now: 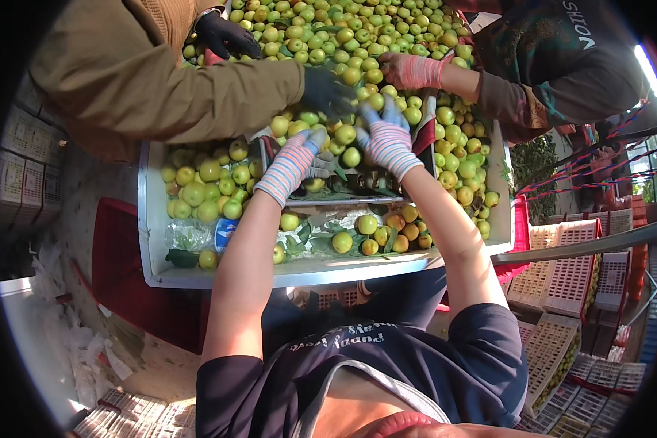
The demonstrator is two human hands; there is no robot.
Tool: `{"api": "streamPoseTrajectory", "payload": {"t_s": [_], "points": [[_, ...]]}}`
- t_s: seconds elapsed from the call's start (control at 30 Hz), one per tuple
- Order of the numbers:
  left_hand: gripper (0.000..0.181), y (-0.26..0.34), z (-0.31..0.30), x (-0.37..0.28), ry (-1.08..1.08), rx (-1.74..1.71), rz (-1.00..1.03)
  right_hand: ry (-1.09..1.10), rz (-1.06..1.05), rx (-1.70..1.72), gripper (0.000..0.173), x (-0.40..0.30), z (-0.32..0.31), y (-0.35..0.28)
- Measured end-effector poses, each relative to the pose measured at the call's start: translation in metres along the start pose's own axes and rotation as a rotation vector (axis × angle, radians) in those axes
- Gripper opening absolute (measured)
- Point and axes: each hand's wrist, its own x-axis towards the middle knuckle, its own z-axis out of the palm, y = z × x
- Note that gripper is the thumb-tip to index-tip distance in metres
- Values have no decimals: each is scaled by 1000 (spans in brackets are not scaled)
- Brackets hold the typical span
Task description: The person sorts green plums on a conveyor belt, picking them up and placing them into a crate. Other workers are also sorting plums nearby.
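Note:
My left hand [297,160], in a striped knit glove, hovers at the near left of the sorting tray's middle channel. Its thumb and fingers are apart, with nothing visible between them. In a matching glove, my right hand [386,134] reaches over the channel's right side, fingers spread and slightly blurred; its palm is hidden. A yellow-green fruit [351,157] lies between my hands among leaves. Another fruit [376,101] is by my right fingertips. The heap of round fruits [328,41] fills the far part of the tray [328,279].
A co-worker's dark-gloved hand [328,93] reaches in from the left, close to mine. Another person's pink-gloved hand [413,71] is among fruits at right. Sorted fruits [202,186] lie in the left section, beside a clear plastic bottle [191,235]. Plastic crates [558,263] stand at right.

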Motion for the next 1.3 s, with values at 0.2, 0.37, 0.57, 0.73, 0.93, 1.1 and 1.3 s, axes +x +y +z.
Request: {"api": "streamPoseTrajectory", "payload": {"t_s": [0.2, 0.37, 0.57, 0.73, 0.93, 1.1, 1.3], "points": [[64, 11, -21, -1, -186, -426, -230, -304, -445, 389, 51, -12, -17, -18], [60, 14, -7, -2, -101, -332, -237, -12, 122, 4, 50, 4, -8, 40], [53, 6, -12, 3, -95, -347, -225, -427, -41, 3, 69, -31, -17, -3], [51, 4, -15, 7, -100, -392, -249, -395, -196, 274, 53, -27, -31, 7], [48, 16, -17, -5, -319, -532, -256, -64, -662, 254, 38, -12, 13, -47], [42, 25, -29, -15, -264, -711, -20, -71, -776, 131, 44, -2, 27, -94], [29, 20, -33, -12, -40, -523, 56, -245, -655, -35, 51, -10, 10, -63]]}}
